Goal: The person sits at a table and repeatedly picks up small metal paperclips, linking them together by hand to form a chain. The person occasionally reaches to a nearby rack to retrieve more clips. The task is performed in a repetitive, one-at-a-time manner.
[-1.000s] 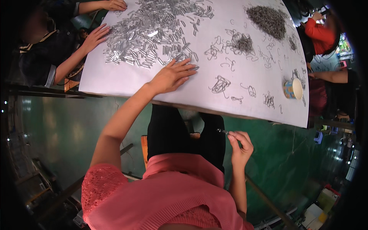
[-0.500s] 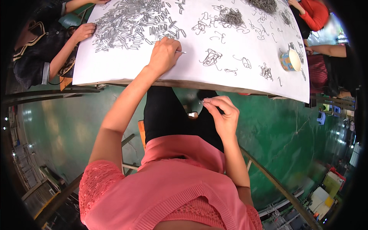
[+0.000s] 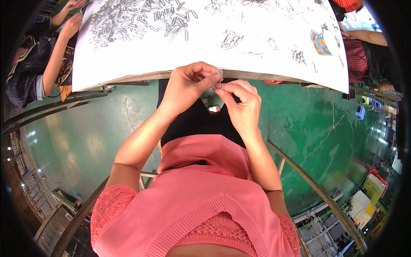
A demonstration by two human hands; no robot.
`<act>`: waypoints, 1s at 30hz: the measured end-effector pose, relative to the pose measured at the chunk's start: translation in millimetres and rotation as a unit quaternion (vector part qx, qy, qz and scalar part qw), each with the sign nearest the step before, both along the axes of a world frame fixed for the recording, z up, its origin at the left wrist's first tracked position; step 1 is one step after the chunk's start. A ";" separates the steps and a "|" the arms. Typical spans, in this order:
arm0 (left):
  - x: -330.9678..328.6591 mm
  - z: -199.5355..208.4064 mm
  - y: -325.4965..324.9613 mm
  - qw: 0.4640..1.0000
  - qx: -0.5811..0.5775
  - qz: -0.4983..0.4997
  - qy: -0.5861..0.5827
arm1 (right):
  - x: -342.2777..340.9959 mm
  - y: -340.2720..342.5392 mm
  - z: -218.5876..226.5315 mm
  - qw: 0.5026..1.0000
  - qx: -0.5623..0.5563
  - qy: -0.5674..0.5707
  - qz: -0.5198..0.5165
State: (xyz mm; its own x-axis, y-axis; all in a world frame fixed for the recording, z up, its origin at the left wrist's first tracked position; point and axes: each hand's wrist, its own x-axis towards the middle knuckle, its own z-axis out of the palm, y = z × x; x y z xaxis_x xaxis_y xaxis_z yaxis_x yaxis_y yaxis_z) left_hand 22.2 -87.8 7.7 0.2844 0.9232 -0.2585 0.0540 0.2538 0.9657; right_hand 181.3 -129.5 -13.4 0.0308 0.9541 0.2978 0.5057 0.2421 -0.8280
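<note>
Just off the table's near edge, above my lap, both hands meet with fingertips close together. My left hand [image 3: 186, 88] is closed in a pinch on a small shiny metal link [image 3: 220, 73]. My right hand [image 3: 243, 100] pinches a small metal piece [image 3: 215, 87] right beneath it; its exact shape is too small to make out, and I cannot tell whether the two are joined. On the white table [image 3: 141, 60] at the far left lies a heap of narrow grey metal links [image 3: 117, 21]. Thin curved wire hooks [image 3: 231, 40] lie in tangled clusters farther right.
A patterned paper cup [image 3: 322, 45] stands tilted-looking near the table's right side. A co-worker's hand [image 3: 72, 26] is raised at the left table edge; another person's arm [image 3: 366, 37] reaches in at the right. Metal rails [image 3: 317, 192] run beside my seat.
My left hand has come back from the heap of links to above my lap, with a link in its fingers. My right hand has moved up and slightly left to meet it.
</note>
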 end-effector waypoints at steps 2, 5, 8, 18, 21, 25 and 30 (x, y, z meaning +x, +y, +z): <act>0.2 3.0 -2.7 1.000 0.016 0.010 0.023 | -0.9 0.2 1.2 1.000 0.003 -0.010 -0.003; 1.3 9.9 -5.5 0.996 0.046 0.008 0.077 | -2.8 0.8 0.7 0.999 0.014 -0.040 -0.011; 3.8 2.2 -10.3 0.979 0.179 0.033 0.090 | -1.8 1.5 0.4 0.996 0.017 -0.084 0.004; -7.7 -36.7 1.9 0.951 0.300 -0.007 0.077 | 49.1 131.7 7.5 0.990 -0.068 -0.123 0.026; -9.1 -52.1 11.8 0.947 0.311 -0.028 0.072 | 63.4 204.3 -15.3 0.961 -0.045 -0.273 0.023; -11.1 -63.4 16.5 0.952 0.302 -0.033 0.045 | 50.3 240.2 -17.1 0.911 -0.107 -0.390 0.079; -16.6 -73.7 19.0 0.956 0.286 -0.041 0.045 | 53.8 215.5 -5.5 0.906 -0.109 -0.402 0.078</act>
